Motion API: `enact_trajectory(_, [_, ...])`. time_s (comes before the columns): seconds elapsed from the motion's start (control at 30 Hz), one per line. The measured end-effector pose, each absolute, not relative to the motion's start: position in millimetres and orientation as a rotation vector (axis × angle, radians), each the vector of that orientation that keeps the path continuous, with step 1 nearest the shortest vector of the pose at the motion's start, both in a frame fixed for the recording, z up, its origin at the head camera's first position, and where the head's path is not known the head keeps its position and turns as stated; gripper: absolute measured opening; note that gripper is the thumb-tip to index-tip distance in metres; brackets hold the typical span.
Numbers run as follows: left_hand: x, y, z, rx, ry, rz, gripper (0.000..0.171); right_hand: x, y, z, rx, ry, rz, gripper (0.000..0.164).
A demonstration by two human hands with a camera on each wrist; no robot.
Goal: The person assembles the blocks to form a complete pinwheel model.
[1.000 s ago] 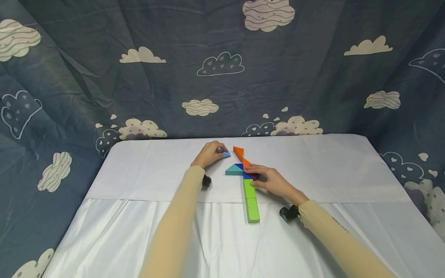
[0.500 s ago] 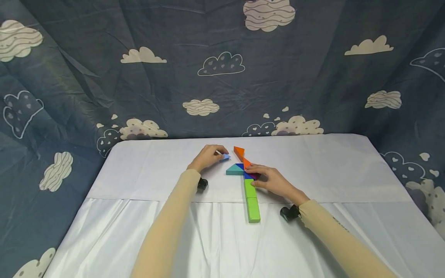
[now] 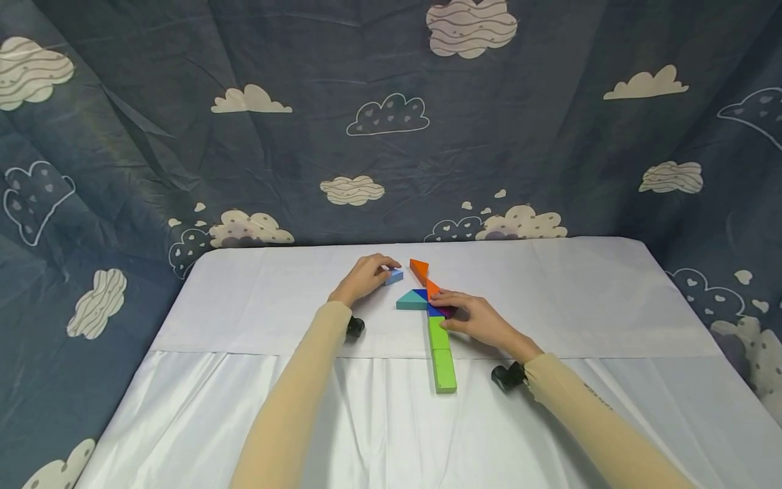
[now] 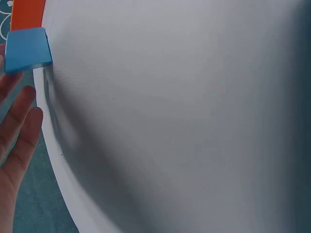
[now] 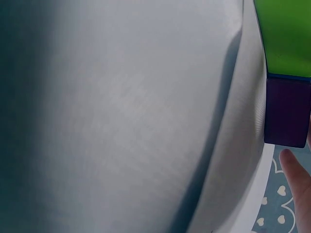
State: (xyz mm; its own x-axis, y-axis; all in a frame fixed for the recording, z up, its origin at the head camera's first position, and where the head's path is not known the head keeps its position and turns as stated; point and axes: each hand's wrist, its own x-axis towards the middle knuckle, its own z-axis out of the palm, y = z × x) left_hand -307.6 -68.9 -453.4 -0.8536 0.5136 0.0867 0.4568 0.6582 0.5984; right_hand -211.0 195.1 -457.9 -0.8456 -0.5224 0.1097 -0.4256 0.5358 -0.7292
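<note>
My left hand (image 3: 365, 275) pinches a light blue triangular block (image 3: 395, 276) on the white table, left of the other blocks. In the left wrist view that light blue block (image 4: 28, 48) overlaps an orange one, with several fingers stretched out below it. My right hand (image 3: 478, 318) rests at the middle of the row, fingers reaching over the purple block (image 3: 451, 312) to the lower orange block (image 3: 432, 288). Its thumb lies by the upper green block (image 3: 438, 333). The right wrist view has the purple block (image 5: 286, 112) with a straight finger beside it.
Another orange triangle (image 3: 419, 269) meets the lower one tip to tip. A teal block (image 3: 412, 301) and dark blue pieces (image 3: 434, 310) join the row on the left. The second green block (image 3: 444, 371) forms its near end. A dark cloud-print curtain (image 3: 391, 163) stands behind the table.
My left hand has drawn back slightly to the left and nearer. The light blue block has turned, showing more of its front side. My right hand and the row stay put.
</note>
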Motion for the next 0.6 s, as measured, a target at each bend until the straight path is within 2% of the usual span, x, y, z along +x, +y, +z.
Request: enact_trajectory(0.6, [-302,-80,-455,0.787,2.768,1.020,0.030,-211,195,-459,-0.835,2.646,-1.212,0.046])
